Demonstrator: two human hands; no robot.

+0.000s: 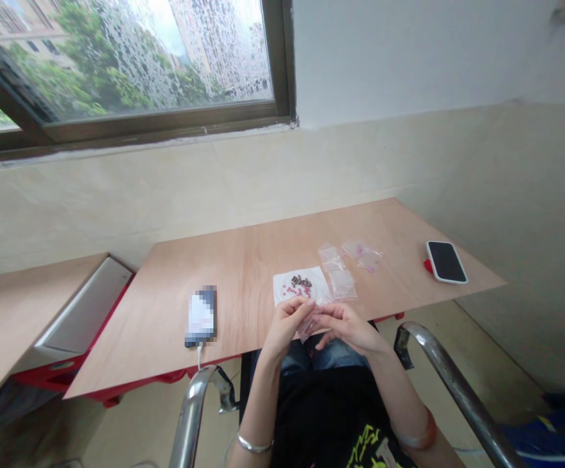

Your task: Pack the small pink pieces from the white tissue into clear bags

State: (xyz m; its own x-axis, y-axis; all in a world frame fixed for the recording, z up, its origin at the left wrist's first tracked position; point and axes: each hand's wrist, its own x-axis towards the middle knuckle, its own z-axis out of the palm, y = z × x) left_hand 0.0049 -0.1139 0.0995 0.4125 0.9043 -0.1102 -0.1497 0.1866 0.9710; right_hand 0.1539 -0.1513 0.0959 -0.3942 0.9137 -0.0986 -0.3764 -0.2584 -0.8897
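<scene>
At the lower centre of the frame we see 2 bare hands meeting at the near edge of a wooden table. The left hand and the right hand both have thumb and fingers pinched on a small clear bag, which sits between them, partly hidden by the fingers. Just above them we find a white sheet bearing dark pieces and pink beads. To its right lie clear bags, with pink-marked bags above. We also note 2 phones: a white-edged phone at centre right and a cabled phone, its screen pixelated, at lower left of centre.
</scene>
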